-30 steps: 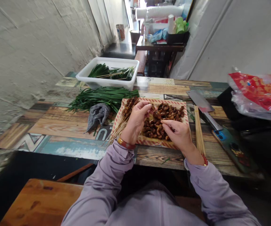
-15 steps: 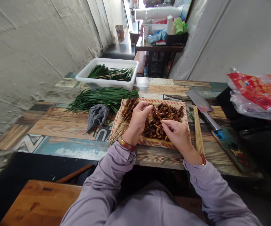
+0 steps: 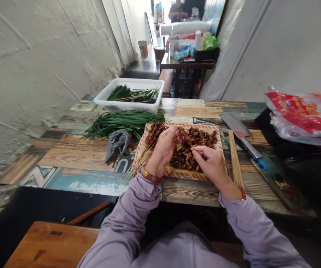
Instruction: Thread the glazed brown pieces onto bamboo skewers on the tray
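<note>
My right hand pinches the lower end of a thin wooden skewer that points up and left. Dark-brown sauced pieces of food, seemingly on that skewer, are at the fingertips of my left hand, whose fingers are curled around them. Beneath both hands lies a tray with a red-and-white striped rim, heaped with loose sauced pieces. Along its left side rest several filled skewers, their bare ends sticking out toward me. Exactly what kind of food the pieces are cannot be made out.
Left of the tray lie a grey cloth and a pile of green chives. Behind stands a white tub with skewered greens. To the right are bare skewers, a cleaver, a phone and a plastic bag. A person is far back.
My left fingers have loosened and shifted slightly, so the brown pieces show more beside them. My right hand stays on the skewer. The view has tilted up a little, revealing a person far back.
</note>
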`<state>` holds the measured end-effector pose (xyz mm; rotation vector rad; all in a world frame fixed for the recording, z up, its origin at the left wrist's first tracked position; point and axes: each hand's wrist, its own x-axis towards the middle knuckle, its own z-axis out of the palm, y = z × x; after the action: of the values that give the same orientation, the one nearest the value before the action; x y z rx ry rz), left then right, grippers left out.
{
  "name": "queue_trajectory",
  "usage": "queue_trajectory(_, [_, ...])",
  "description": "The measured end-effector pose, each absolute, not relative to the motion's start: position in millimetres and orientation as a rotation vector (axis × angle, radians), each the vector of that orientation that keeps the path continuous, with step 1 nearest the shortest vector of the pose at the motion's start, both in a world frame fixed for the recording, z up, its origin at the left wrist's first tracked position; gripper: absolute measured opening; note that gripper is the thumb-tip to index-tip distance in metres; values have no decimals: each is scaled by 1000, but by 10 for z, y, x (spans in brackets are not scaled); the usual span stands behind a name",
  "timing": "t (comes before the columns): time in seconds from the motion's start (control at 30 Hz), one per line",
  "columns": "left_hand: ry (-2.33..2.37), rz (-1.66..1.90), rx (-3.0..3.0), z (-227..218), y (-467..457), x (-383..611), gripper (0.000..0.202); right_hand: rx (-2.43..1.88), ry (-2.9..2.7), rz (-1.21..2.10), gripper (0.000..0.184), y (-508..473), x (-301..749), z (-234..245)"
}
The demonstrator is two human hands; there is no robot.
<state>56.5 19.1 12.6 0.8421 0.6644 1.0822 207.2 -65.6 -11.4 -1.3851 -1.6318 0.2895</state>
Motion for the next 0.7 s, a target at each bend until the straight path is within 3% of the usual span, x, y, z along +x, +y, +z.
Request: queue_trajectory(0.7, [584,1128,785,154,184,574,27,-1399,-1579,481,23,-661,2040,-126])
